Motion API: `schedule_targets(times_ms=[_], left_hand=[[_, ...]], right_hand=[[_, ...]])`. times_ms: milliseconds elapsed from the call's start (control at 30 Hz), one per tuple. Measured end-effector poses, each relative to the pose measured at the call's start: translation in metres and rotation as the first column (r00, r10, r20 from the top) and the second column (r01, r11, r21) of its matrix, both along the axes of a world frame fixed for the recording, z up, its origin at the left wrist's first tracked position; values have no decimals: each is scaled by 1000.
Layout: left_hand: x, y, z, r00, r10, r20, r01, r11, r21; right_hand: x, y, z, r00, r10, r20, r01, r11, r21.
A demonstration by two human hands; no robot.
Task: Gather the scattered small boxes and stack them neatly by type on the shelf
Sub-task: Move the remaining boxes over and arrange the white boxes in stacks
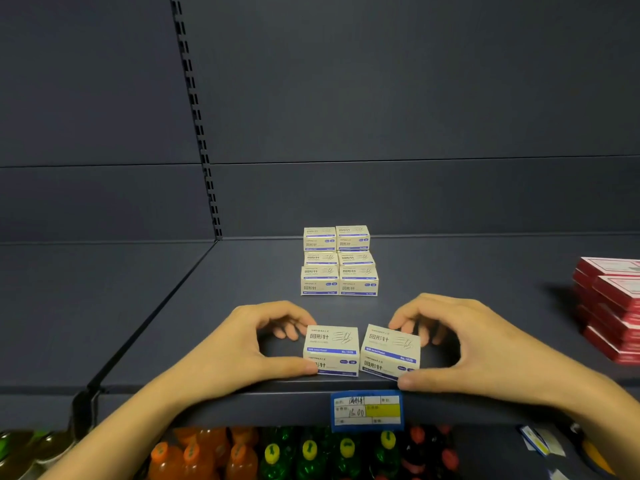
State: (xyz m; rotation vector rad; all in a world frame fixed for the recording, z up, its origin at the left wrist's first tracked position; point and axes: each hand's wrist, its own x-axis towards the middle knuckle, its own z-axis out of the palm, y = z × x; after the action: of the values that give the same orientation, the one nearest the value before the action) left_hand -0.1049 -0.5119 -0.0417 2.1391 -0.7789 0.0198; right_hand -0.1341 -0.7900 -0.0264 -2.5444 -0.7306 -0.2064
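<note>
Two cream boxes at front edge of shelf [485, 271], side by side, nearly touching. Left box [331, 348] pinched by left hand [242, 341]: thumb on front face, curled fingers behind. Right box [390, 351], slightly turned, pinched likewise by right hand [478, 344]. Behind, mid-shelf: neat stack [339, 265] of matching boxes. Far right: piled red boxes [609, 306]. On shelf lip: price tag [367, 410].

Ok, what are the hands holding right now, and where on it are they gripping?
Each hand pinches one cream box: the left hand holds the left box, the right hand the right box, thumb on the front, fingers behind.
</note>
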Motion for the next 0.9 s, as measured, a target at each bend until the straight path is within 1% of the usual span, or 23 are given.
schedule_targets(times_ms=[267,367,500,600,700,800,900], left_hand=[[5,6,-1,999,49,19,-48,998,-28],[8,11,6,997,79,22,-77,994,-73],[21,11,20,986,162,37,-153,972,-179],[43,3,28,978,206,29,-194,955,-223],[67,-6,30,970,242,25,-232,951,-203],[90,-15,30,964,264,14,-258,950,-175],[105,-19,25,963,265,-43,-269,947,-175]], right_hand=[[10,-8,-11,997,2,-78,10,987,159],[16,-11,-11,994,4,-113,18,980,198],[28,-13,-4,989,12,-148,31,958,287],[44,-10,5,989,20,-148,38,926,375],[68,-3,13,993,-35,-114,81,899,431],[95,4,18,990,-109,-88,136,903,408],[117,7,13,985,-154,-80,173,920,351]])
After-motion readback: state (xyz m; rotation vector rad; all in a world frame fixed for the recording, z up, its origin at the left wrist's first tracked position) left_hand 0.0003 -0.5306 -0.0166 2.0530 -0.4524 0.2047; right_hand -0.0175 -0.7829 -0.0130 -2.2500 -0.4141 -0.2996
